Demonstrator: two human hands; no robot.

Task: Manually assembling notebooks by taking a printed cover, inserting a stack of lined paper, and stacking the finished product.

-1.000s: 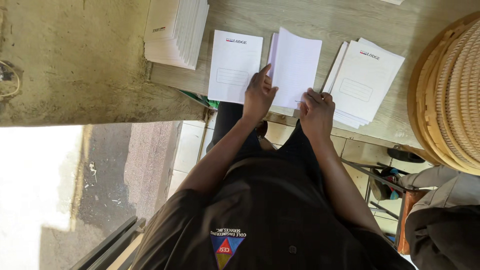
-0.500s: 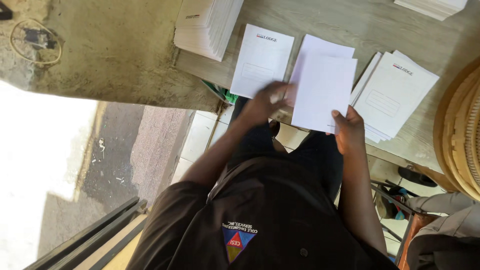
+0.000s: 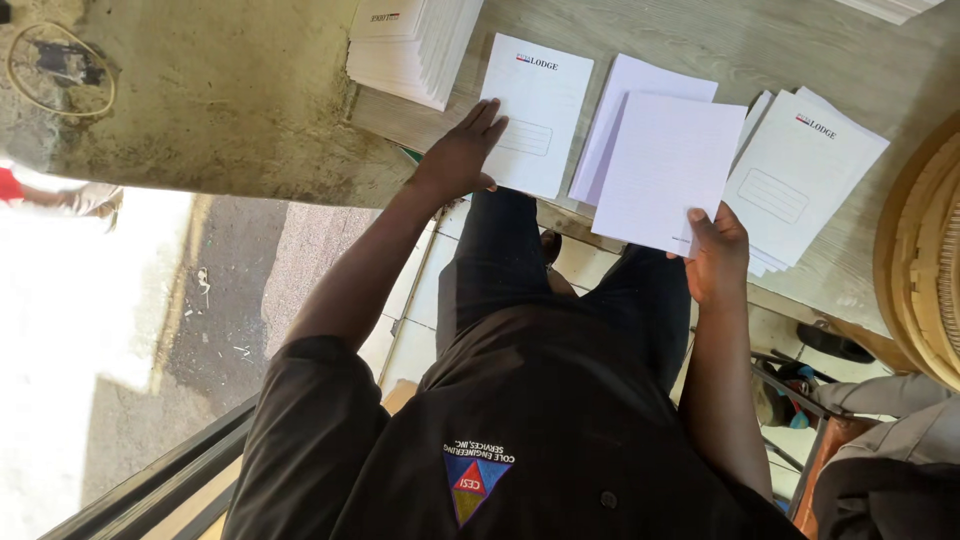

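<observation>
My left hand (image 3: 455, 160) lies flat, fingers released, on the white booklet cover (image 3: 537, 115) at eleven o'clock. My right hand (image 3: 715, 255) pinches the lined page bundle (image 3: 668, 170) at its near corner; thin, floppy, probably slippery paper.

White booklets (image 3: 538, 110) on a grey wood-grain table (image 3: 760, 45); black shirt (image 3: 540, 430).

Left: my left hand (image 3: 462, 155) lies on the single booklet (image 3: 537, 112), just right of the tall stack (image 3: 415, 45).
Middle: my right hand (image 3: 715, 255) holds loose sheets (image 3: 668, 170) over the surface (image 3: 730, 40).
Right: fanned booklets (image 3: 805, 175), beside the round basket (image 3: 925, 260).
</observation>
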